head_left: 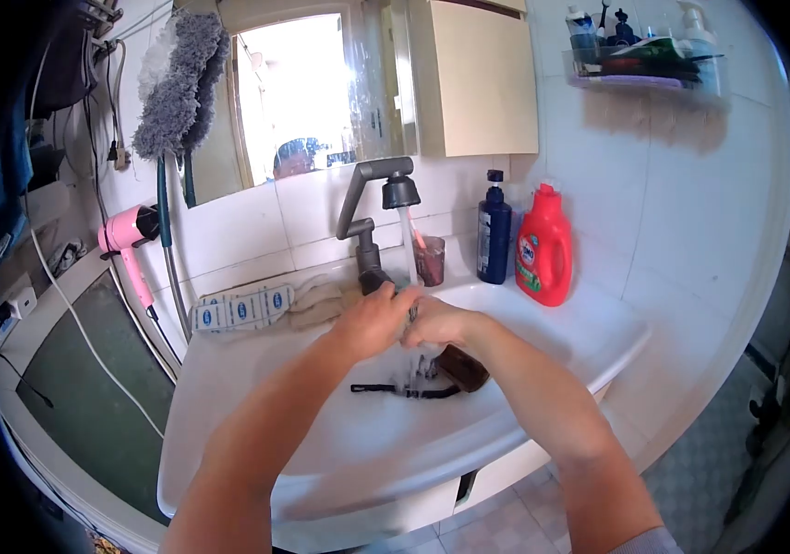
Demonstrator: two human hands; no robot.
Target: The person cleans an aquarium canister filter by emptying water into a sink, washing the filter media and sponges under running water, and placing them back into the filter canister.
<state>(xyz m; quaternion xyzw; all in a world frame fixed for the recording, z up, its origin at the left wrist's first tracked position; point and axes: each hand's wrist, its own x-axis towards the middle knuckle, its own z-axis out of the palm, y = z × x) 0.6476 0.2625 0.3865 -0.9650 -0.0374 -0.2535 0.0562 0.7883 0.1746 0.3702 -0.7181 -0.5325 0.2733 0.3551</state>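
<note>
My left hand [373, 320] and my right hand [443, 323] meet over the white sink [321, 443], under a stream of water [408, 242] falling from the dark grey faucet [355, 198]. Both hands have their fingers curled in against each other. Whatever lies between them, if anything, is hidden by the fingers and the water. Below, in the basin, lie a brown block-shaped thing [465, 368] and a thin black curved piece [381, 389]. Water splashes around these two. I cannot make out whether they are joined.
Behind the basin stand a cup [431, 262], a dark blue pump bottle [494, 231] and a red detergent bottle [544, 247]. A patterned packet [242, 309] and pale gloves [321, 302] lie on the left ledge. A pink hair dryer [129, 242] hangs at left, near loose cables.
</note>
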